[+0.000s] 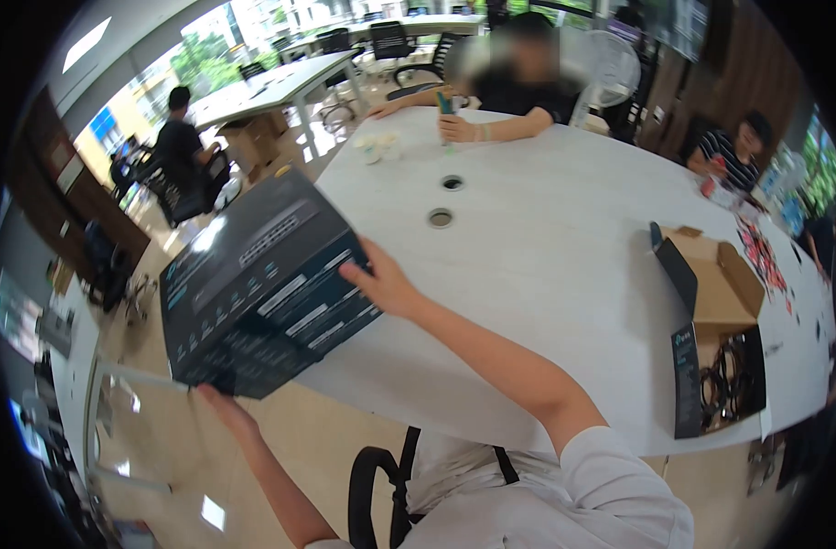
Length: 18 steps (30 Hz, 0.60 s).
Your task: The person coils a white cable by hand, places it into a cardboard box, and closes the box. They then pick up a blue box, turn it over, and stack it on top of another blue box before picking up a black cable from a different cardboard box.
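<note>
A large dark printed box [262, 284] is held tilted between my hands at the left edge of the white table [546, 229]. My right hand [381, 282] presses against its right side, with the thumb on the printed face. Under its lower left corner, my left hand [227, 410] supports the box, the fingertips partly hidden beneath it. At the table's right stands an open dark box [683, 380] with its brown cardboard flaps raised and black coiled cables [729, 380] inside.
Across the table sits a person [518, 91] holding a small green item. Two round holes [441, 218] and small white cups [372, 151] are on the tabletop. Another person [733, 151] sits far right near scattered red pieces [761, 256]. A black chair [372, 494] is beside me.
</note>
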Motion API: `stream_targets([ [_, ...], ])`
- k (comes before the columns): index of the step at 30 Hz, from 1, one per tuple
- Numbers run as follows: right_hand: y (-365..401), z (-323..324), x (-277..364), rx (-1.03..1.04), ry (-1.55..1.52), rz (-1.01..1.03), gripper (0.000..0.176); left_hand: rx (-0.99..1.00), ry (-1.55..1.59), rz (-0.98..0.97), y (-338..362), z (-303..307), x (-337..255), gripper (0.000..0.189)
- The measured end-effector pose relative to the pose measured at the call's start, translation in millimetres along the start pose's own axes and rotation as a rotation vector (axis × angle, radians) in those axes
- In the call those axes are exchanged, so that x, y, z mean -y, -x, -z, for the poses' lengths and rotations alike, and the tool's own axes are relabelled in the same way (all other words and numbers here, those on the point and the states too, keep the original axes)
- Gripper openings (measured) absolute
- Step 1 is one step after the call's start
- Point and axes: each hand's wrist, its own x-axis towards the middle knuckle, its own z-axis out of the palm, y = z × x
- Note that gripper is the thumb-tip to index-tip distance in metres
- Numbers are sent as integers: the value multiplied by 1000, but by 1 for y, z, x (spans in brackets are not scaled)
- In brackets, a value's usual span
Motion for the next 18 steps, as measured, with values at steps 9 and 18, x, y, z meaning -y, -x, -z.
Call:
stream_targets([
  [9,18,33,-7,149,69,-49,68,246,278,52,-5,24,-14,68],
  [18,25,31,-64,164,-551,-476,83,169,697,667,-4,-9,-25,62],
])
